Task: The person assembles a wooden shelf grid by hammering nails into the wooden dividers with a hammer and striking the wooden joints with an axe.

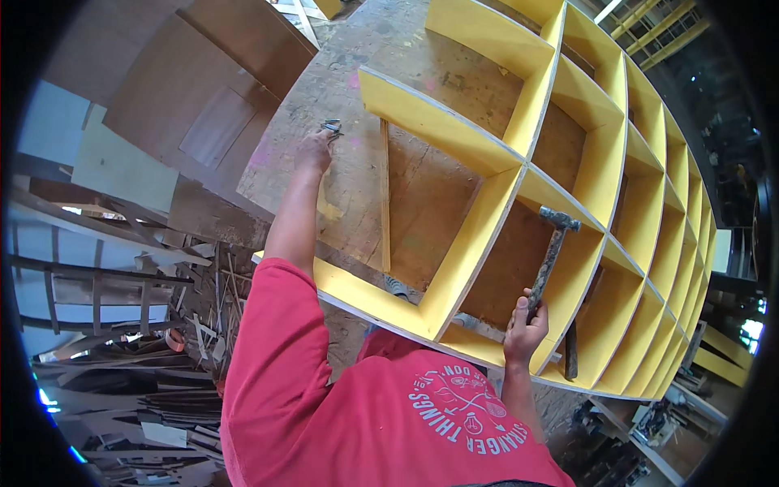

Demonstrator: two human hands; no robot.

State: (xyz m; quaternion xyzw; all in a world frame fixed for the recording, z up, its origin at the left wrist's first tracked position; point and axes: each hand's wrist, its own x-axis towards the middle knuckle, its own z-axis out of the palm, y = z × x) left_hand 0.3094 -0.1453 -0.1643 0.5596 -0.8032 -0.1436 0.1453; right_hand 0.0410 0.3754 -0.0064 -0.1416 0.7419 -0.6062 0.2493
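Note:
My right hand (527, 329) is wrapped round the handle of a hammer (548, 264), whose worn metal head points up and away over the yellow wooden grid frame (471, 280). Out to the far left, my left hand (313, 152) reaches across the worn wooden worktable (324, 199). Its fingers are bunched at a small cluster of nails (331, 127), with the nails at the fingertips. The grid of upright yellow boards, slotted across each other, lies on the table in front of me and stretches to the right.
A thin yellow strip (385, 195) stands inside the nearest open bay. A dark stick (571, 351) leans in a cell near my right hand. Large brown panels (195, 89) lie beyond the table's left edge. Wood scraps (162, 406) are piled at lower left.

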